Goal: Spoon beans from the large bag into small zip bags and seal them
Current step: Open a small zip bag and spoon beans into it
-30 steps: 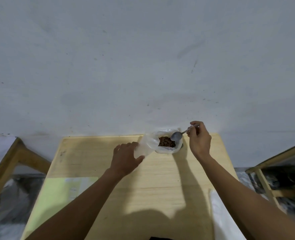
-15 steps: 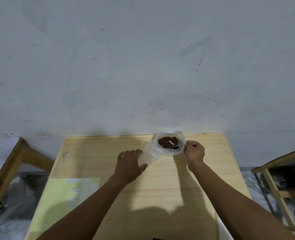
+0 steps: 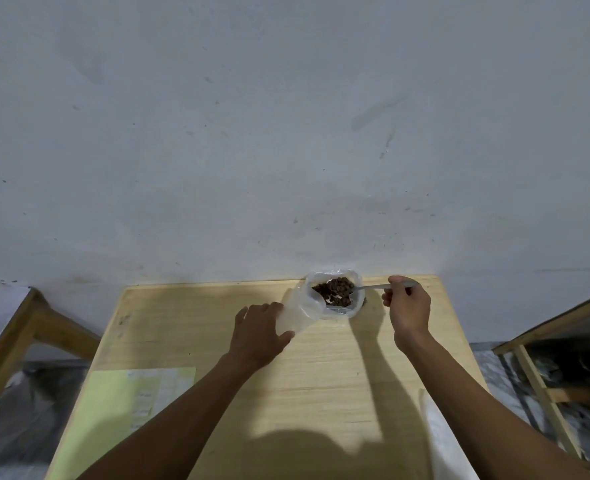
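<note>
- Holding the spoon [image 3: 373,287] by its handle, the right hand [image 3: 407,306] has its grip curled round the near end; the spoon's long axis runs almost level, left to right, with the bowl pointing left into the large bag [image 3: 335,294].
- The large bag stands at the far edge of the wooden surface [image 3: 321,368], close against the wall [image 3: 286,133], mouth open upward and brown beans [image 3: 335,289] showing inside.
- The spoon's bowl lies among the beans; how full it is cannot be told.
- The left hand [image 3: 257,332] has its grip wrapped round a small zip bag [image 3: 297,315], thumb on the near side; the clear bag slants up and to the right, its upper end touching the large bag's left rim.
- Whether the small bag holds any beans cannot be told.
- A pale green sheet [image 3: 127,403] lies at the near left of the surface, well apart from both hands.
- A white plastic piece [image 3: 438,438] lies along the near right edge, partly hidden by the right forearm.
- Bare wood stretches between the two forearms; wooden frames [image 3: 542,375] stand beyond the left and right edges.
</note>
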### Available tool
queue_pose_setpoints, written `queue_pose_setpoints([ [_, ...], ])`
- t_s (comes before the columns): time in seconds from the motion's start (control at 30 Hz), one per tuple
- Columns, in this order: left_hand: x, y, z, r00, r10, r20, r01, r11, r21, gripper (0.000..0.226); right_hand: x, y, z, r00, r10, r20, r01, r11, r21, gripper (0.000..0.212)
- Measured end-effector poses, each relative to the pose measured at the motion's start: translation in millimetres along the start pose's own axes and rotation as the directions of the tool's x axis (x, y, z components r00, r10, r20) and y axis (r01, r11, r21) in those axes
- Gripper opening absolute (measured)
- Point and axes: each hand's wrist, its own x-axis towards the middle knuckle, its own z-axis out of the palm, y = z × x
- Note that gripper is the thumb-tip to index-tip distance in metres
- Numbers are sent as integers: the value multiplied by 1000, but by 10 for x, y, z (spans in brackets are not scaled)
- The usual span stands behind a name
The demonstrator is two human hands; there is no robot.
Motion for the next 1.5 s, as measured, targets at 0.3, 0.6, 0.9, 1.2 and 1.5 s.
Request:
queue_pose_setpoints([
  [0.3,10,52,-18,997,50,-50,-49,998,26,53,-344,-179,48,968,-187,165,203,976,-82,21],
  [0.6,-28,19,-51,995,56,-78,-54,998,28,45,-513,-294,114,813,-451,368,526,840,-131,17],
  [0.9,-34,-95,71,995,18,-94,-13,998,56,38,-279,-252,39,907,-387,165,404,911,-85,19],
  [1.2,-25,-140,179,1000,-23,-5,24,998,66,41,-100,331,95,956,-269,117,290,927,-238,20],
  [1.5,34,-120,235,999,-33,27,31,998,59,40,-81,521,251,988,-91,126,117,969,-219,18],
])
